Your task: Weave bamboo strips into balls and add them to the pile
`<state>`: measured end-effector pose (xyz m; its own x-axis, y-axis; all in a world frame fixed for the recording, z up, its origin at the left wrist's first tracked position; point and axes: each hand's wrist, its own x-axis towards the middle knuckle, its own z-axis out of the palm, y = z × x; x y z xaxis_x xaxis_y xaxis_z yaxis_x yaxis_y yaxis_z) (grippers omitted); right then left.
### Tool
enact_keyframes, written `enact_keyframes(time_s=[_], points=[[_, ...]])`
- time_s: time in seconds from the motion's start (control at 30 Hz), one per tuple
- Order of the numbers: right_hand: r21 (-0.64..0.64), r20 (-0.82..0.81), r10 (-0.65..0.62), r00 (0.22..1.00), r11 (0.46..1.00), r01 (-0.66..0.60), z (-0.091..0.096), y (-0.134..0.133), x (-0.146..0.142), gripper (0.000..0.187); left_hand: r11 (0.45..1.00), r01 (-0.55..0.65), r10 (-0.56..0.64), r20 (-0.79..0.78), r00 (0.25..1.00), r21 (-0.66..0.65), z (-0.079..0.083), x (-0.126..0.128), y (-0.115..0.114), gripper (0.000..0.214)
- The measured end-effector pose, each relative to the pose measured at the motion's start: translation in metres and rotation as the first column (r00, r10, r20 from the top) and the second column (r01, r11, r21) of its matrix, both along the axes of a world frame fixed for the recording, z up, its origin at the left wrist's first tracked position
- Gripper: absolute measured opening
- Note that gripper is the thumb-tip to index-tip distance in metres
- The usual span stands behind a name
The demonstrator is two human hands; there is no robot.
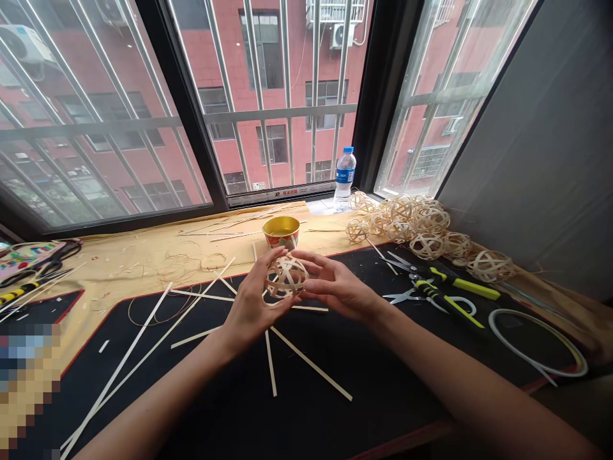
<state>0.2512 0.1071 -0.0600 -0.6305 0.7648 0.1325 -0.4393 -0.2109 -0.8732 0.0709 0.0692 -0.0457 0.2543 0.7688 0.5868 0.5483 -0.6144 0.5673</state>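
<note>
Left hand cups woven ball, frame centre; right hand pinches its right side; gold tin just above.

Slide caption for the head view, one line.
Left hand and right hand hold a woven ball over a black mat, more balls piled at right.

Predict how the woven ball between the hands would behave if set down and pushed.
The woven ball would probably roll, given its rounded shape. It is likely light for its size, since wide gaps show through its weave. It may flex a little if squeezed, as it looks made of narrow, thin bands.
</note>
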Motion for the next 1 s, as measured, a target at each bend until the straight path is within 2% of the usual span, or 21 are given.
enact_keyframes(time_s=[0.13, 0.23, 0.37, 0.43, 0.53, 0.6, 0.7, 0.87, 0.93, 1.0], points=[[0.092, -0.001, -0.239, 0.971, 0.967, 0.238, -0.014, -0.007, -0.012, 0.074, 0.997, 0.017, -0.009, -0.101, 0.995, 0.079, -0.004, 0.001, 0.000, 0.047], [0.237, 0.026, -0.349, 0.937, 0.913, 0.333, -0.021, -0.008, -0.015, 0.067, 0.992, 0.083, -0.074, -0.101, 0.992, 0.091, -0.008, -0.001, 0.003, 0.048], [0.412, 0.053, -0.391, 0.919, 0.847, 0.336, -0.020, -0.007, -0.008, 0.052, 0.992, 0.129, -0.129, 0.007, 0.992, 0.005, -0.010, -0.006, 0.008, 0.043], [0.437, 0.080, -0.378, 0.923, 0.845, 0.308, -0.018, -0.005, -0.003, 0.051, 0.985, 0.161, -0.158, 0.061, 0.986, -0.056, -0.009, -0.008, 0.010, 0.041], [0.470, 0.133, -0.354, 0.926, 0.845, 0.256, -0.016, -0.003, 0.000, 0.037, 0.964, 0.218, -0.199, 0.129, 0.971, -0.153, -0.005, -0.009, 0.010, 0.038], [0.522, 0.146, -0.382, 0.913, 0.814, 0.257, -0.014, -0.002, 0.002, 0.031, 0.941, 0.264, -0.229, 0.178, 0.957, -0.210, -0.003, -0.010, 0.010, 0.036], [0.639, 0.134, -0.474, 0.870, 0.712, 0.290, -0.010, 0.000, 0.005, 0.023, 0.912, 0.314, -0.272, 0.185, 0.944, -0.262, -0.002, -0.011, 0.009, 0.035], [0.891, 0.056, -0.623, 0.780, 0.384, 0.242, -0.004, 0.002, 0.012, 0.008, 0.898, 0.335, -0.300, 0.160, 0.940, -0.285, -0.005, -0.011, 0.011, 0.037], [0.925, 0.050, -0.642, 0.765, 0.320, 0.207, -0.004, 0.003, 0.014, 0.008, 0.888, 0.352, -0.316, 0.166, 0.934, -0.296, -0.007, -0.011, 0.012, 0.037], [0.937, 0.073, -0.652, 0.754, 0.303, 0.172, -0.005, 0.004, 0.015, 0.007, 0.882, 0.348, -0.309, 0.168, 0.936, -0.317, -0.009, -0.011, 0.013, 0.038]])
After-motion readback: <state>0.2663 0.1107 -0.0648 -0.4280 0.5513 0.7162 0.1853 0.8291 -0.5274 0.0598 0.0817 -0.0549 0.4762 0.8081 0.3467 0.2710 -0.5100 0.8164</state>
